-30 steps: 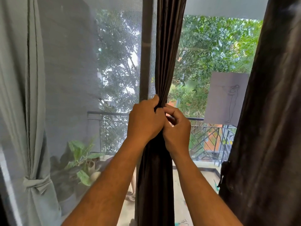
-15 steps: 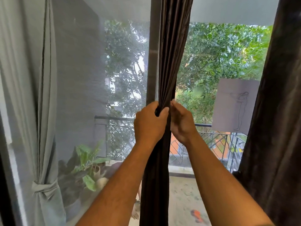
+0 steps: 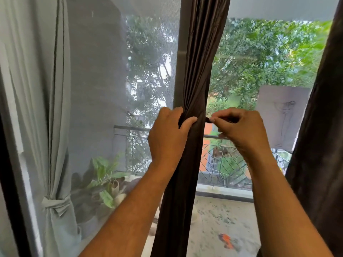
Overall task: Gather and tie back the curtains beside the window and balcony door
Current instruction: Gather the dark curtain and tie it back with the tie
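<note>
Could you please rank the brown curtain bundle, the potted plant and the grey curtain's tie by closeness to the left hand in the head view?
From the left hand:
1. Brown curtain bundle, in its grip at centre.
2. Potted plant, lower left, outside behind the screen.
3. Grey curtain's tie, far lower left.

We are seeing a plain dark brown curtain [image 3: 196, 75] mid-frame, a pale grey-green curtain [image 3: 46, 108] at left, and green trees [image 3: 259, 52] outside.

Both arms raised, left hand [image 3: 168, 138] with fingers curled tight, right hand [image 3: 241, 130] pinching thumb to forefinger.
</note>
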